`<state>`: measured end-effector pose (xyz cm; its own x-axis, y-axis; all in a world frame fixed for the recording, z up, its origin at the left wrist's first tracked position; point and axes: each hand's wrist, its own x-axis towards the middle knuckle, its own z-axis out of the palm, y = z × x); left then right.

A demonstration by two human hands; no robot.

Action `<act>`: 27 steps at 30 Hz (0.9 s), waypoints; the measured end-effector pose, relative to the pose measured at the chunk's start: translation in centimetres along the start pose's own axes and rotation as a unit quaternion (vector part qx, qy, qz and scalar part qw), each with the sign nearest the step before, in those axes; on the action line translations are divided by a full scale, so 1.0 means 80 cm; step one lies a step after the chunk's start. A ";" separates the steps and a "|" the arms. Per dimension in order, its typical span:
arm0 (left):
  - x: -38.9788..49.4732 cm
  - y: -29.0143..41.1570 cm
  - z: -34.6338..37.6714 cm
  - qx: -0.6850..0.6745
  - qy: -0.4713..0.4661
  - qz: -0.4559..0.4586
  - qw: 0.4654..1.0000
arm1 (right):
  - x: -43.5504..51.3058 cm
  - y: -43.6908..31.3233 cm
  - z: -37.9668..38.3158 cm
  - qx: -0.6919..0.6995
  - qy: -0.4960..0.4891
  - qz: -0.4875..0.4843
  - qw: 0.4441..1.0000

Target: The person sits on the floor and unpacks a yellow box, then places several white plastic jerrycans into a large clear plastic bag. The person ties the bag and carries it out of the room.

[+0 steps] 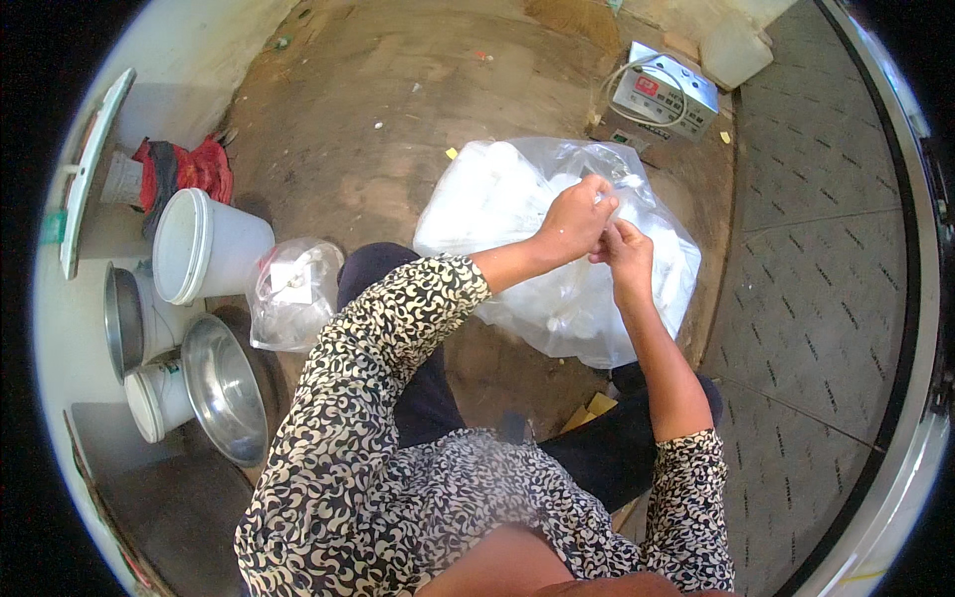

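A large clear plastic bag [489,198] filled with white contents sits on the floor before my knees. My left hand [573,216] reaches over it, its fingers pinching the gathered plastic near the bag's top. Close beside it, my right hand [630,257] pinches the same plastic a little lower, so the two hands almost touch. What exactly the white contents are cannot be made out through the plastic. The fingertips partly hide the gathered part.
At left stand a white bucket [239,231], a steel basin [227,388], a smaller lidded bucket [157,403] and a small clear bag [291,332]. A metal device [664,97] with a coiled cable lies beyond the large bag, near a white jerrycan [739,54]. Grey flooring [813,261] runs along the right.
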<state>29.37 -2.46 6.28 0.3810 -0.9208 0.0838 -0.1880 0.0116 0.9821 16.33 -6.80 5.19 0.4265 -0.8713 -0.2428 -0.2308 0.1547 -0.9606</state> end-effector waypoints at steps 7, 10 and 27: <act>-0.009 0.026 -0.001 -0.015 -0.055 0.121 0.991 | 0.019 -0.003 -0.018 -0.189 -0.060 0.003 0.980; -0.002 0.016 0.001 0.053 0.009 0.287 0.956 | 0.014 -0.004 -0.011 -0.378 -0.052 -0.126 0.916; 0.019 -0.013 -0.031 0.359 -0.165 0.250 0.884 | 0.022 0.014 -0.023 -0.179 -0.015 -0.041 0.983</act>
<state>32.38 -2.95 5.82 -0.1747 -0.9353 0.3077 -0.8294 0.3082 0.4660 15.26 -9.03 3.95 0.4809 -0.8592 -0.1746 -0.4842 -0.0941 -0.8699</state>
